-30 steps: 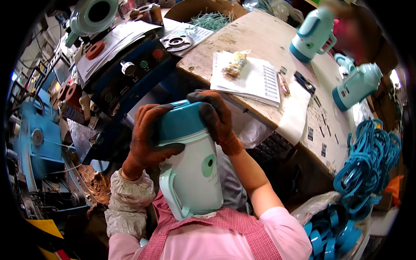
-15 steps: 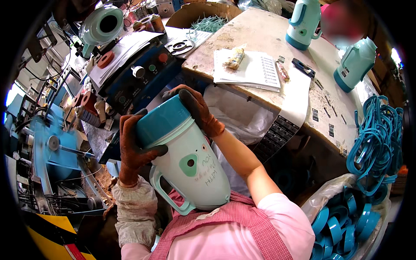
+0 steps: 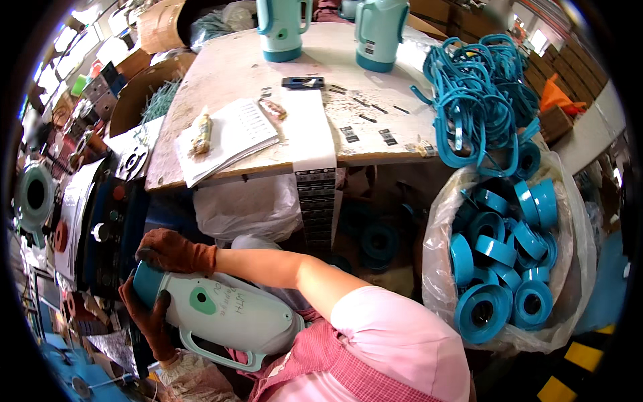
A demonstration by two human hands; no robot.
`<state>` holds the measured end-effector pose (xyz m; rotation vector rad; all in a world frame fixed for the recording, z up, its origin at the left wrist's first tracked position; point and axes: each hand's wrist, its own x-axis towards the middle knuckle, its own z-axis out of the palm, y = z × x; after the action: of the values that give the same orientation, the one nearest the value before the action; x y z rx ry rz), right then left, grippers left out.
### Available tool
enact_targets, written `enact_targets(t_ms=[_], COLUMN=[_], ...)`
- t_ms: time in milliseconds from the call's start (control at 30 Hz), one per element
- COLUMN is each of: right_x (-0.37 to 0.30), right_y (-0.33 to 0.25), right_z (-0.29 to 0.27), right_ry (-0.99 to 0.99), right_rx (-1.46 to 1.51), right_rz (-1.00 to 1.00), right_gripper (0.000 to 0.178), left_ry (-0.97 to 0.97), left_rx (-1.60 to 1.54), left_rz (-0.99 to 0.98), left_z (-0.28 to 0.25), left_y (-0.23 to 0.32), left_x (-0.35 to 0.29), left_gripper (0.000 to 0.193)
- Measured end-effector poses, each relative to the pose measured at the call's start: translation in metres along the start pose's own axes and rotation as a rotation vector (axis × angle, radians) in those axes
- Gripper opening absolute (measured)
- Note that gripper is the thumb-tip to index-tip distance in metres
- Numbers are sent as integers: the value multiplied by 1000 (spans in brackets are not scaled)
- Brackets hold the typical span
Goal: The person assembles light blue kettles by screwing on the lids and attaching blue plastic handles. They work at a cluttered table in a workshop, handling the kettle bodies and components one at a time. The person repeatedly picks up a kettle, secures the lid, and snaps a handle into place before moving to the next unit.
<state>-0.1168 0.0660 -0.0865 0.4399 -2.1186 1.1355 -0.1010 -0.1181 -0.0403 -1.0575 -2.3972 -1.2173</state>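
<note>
A pale green thermos jug [image 3: 238, 315] with a handle lies tilted against my lap, its teal base [image 3: 147, 284] pointing to the left. My left hand [image 3: 149, 325], in a brown work glove with dark fingertips, is wrapped round the base end from below. My right hand [image 3: 177, 252], gloved too, grips the upper edge of the base with curled fingers. The jug's side carries a green patch with a dark dot and printed lettering. Part of the base is hidden behind the gloves.
Two similar jugs [image 3: 280, 30] stand on the worktable [image 3: 228, 63], near papers [image 3: 234, 137], a label strip [image 3: 311, 127] and a cutter knife [image 3: 303, 82]. Teal straps [image 3: 469, 100] hang at its right corner. Below is a bag of teal rings [image 3: 495, 249]. A control box [image 3: 107, 228] stands left.
My view has swung to the right, so the table and ring bag show more fully. The jug now appears lower left and lies flatter, with both hands still at its base.
</note>
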Motion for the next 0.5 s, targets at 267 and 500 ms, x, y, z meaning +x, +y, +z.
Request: enact_targets(t_ms=[267, 500], right_x=[-48, -293], right_y=[32, -34], right_z=[-100, -416], right_ry=[335, 754], right_rx=[-258, -925], right_rz=[-134, 497], right_gripper=[42, 26], left_ry=[91, -47], left_rx=[275, 411], left_rz=[138, 598], left_z=[3, 46], left_y=[-30, 0], left_x=[-2, -75], left_gripper=[64, 42])
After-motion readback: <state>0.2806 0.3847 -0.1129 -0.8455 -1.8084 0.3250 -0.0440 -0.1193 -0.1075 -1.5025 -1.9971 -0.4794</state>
